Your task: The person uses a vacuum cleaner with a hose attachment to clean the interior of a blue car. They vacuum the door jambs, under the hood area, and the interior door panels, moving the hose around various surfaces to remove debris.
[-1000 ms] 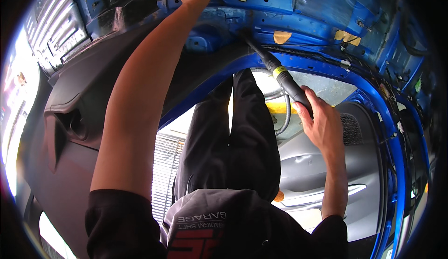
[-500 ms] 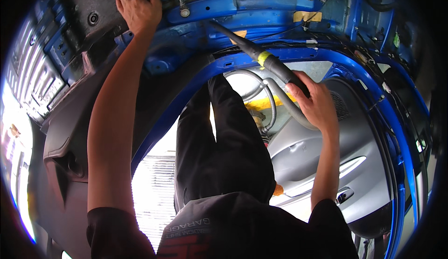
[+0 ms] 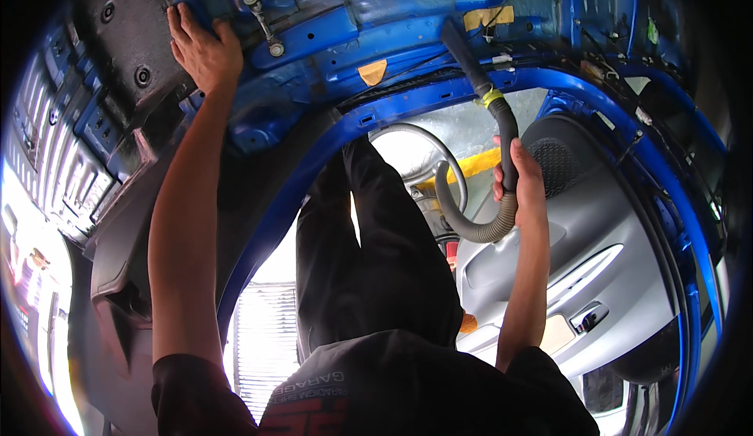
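My right hand is wrapped round the dark tube of a vacuum hose. Yellow tape binds the hose to a flat black crevice nozzle, whose tip lies at the blue metal floor pan of a car just inside the sill. Below my grip, the grey ribbed hose bends in a loop toward the ground. My left hand lies flat with its fingers stretched out, at the border between a dark grey panel and the blue metal. Nothing is in it.
A blue door sill curves between me and the stripped cabin. On the right stands the open door with its grey trim panel. A seat-belt-like metal bracket sticks up from the floor. Tan pads and thin cables lie along it.
The nozzle has swung to the right along the floor pan, and the hose now hangs more upright in my right hand. My view has shifted slightly; my left hand still rests on the panel.
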The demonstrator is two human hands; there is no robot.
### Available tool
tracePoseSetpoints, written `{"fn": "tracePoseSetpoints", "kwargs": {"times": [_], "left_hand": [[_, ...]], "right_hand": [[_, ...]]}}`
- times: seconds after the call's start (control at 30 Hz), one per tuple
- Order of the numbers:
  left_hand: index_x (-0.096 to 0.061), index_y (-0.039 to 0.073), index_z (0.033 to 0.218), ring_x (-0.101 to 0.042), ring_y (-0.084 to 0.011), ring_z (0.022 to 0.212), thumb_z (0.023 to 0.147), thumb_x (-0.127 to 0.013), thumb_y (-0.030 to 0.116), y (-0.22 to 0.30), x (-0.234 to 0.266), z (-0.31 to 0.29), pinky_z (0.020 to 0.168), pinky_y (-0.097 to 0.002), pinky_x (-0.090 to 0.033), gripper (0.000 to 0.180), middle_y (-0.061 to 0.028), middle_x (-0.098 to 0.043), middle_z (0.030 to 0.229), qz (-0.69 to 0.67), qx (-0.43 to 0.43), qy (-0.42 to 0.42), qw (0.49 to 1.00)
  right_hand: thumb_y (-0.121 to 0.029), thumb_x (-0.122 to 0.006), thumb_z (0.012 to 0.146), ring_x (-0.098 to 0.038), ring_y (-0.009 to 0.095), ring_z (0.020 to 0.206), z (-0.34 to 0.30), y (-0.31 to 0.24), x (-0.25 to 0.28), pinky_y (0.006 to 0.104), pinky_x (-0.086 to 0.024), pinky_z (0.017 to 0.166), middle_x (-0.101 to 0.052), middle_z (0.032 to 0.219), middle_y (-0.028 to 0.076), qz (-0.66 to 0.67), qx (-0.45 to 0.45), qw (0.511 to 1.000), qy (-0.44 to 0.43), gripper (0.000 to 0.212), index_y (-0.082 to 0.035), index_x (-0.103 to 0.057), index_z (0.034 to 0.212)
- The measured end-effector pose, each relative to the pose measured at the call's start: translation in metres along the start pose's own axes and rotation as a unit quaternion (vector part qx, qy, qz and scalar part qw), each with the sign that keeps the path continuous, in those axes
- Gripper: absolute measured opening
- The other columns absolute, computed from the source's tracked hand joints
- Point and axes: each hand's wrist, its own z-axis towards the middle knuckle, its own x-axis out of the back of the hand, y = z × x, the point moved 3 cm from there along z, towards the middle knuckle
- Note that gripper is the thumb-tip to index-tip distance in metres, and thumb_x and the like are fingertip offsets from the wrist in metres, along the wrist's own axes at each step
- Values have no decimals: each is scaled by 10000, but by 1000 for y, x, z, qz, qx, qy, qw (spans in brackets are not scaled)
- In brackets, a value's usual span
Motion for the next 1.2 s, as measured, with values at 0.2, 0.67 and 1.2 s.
{"fn": "tracePoseSetpoints", "kwargs": {"times": [0.2, 0.67, 1.2], "left_hand": [[-399, -23, 1693, -389, -426, 1627, 1042, -576, 343, -1, -1, -1, 1350, -564, -264, 767, -247, -356, 1781, 4, -4, -13, 1000], [-395, -5, 1698, -397, -416, 1624, 1030, -597, 361, -1, 0, 0, 1341, -558, -275, 787, -249, -376, 1768, 12, 3, -16, 1000], [-429, -2, 1692, -386, -406, 1634, 1028, -596, 364, 4, 0, -1, 1332, -549, -291, 777, -220, -380, 1771, 6, 10, -15, 1000]], "right_hand": [[-649, -660, 1088, -556, 133, 517, -1, 13, -20, 308, -473, 493, -576, 740, 29, 66, -12, 998, -20, 748, -30, -607, 1505], [-304, -682, 1146, -641, 140, 704, -60, 72, -94, 307, -546, 619, -627, 952, 53, 94, 32, 987, -125, 593, -124, -392, 1631], [-353, -645, 1161, -627, 180, 783, 49, 20, -42, 372, -559, 673, -651, 994, 81, 372, -2, 927, -43, 322, -109, -563, 1355]]}}
